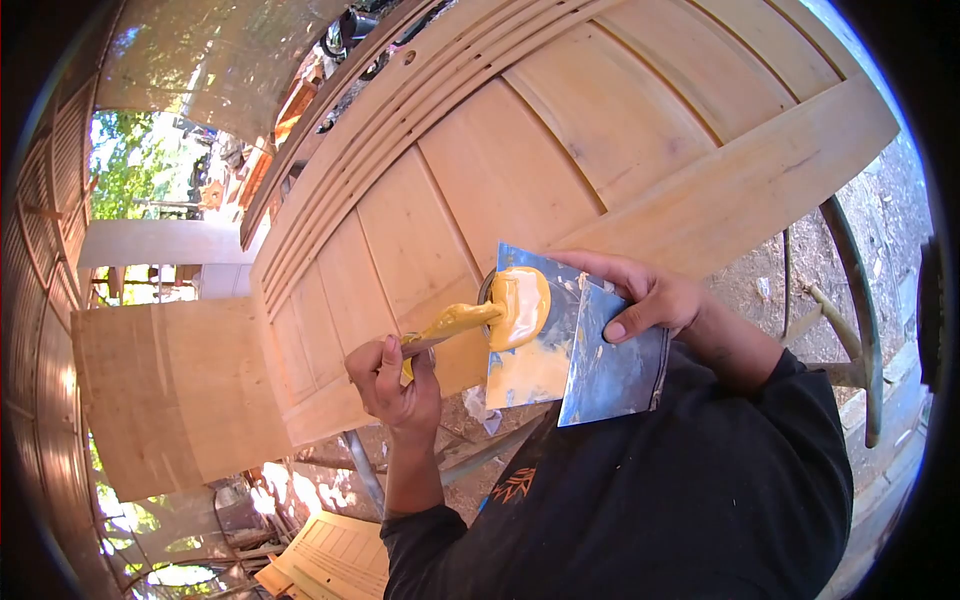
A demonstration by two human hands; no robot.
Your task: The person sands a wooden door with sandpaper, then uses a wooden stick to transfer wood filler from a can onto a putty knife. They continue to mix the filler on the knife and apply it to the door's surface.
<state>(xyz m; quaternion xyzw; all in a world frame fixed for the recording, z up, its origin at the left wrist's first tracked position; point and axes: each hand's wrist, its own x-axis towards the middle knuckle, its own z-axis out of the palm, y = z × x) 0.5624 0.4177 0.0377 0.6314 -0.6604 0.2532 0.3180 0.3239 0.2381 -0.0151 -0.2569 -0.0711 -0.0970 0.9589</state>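
My left hand [398, 388] is closed round a flat stick [420, 346] whose far end is thickly coated in yellow paste. That end touches a glossy mound of yellow paste [522, 308] on a thin metal sheet [530, 375]. My right hand [645, 292] pinches this sheet together with a second smeared metal sheet [612, 360], its thumb on top and its other fingers mostly hidden behind. Both sheets are held tilted above the near edge of a wooden panelled door [510, 165]. A dark round rim [486, 288] shows partly behind the first sheet; what it belongs to is hidden.
A plain wooden board [180, 390] lies at the door's left end. Curved metal legs [860, 300] stand at the right. Another panelled wooden piece [335, 560] rests lower down at the left. Clutter and timber [290, 105] lie beyond the door's far edge.
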